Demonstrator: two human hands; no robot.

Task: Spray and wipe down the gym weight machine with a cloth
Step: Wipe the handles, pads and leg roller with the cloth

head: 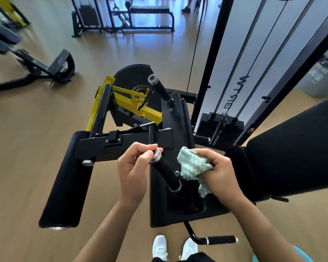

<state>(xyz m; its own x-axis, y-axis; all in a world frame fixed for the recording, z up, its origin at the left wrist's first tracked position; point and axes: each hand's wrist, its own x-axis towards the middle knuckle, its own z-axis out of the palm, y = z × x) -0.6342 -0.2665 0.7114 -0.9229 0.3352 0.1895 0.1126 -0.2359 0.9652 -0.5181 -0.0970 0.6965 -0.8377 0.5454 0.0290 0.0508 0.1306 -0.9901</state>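
Head cam looking down at the black and yellow weight machine [133, 108], which sits on a light wooden floor [27, 129]. The left hand [133, 167] is curled around the chrome end cap of the near black rubber grip handle [166, 173], with thumb and fingertips pinching right at the top end. The right hand [219, 167] is clenched around a bunched-up green and white textured cloth [193, 165], and a tail of it hangs down on the near side. The cloth sits just to the right of that handle, really close, but I can't tell if it's actually touching. Both are over the black padded seat [178, 218].

To the left there's a long black roller pad [64, 180] bolted to a black crossbar [125, 144]. Farther off, a second black grip handle [159, 87] sticks up beside the yellow lever arm [140, 110]. On the right is the big black backrest pad [292, 148], and beyond it the black weight stack [220, 129] with its guide rods running up. At the near edge you can see a pair of white sneakers [159, 246], plus a short black adjustment handle [222, 239] poking out from under the seat to the right.
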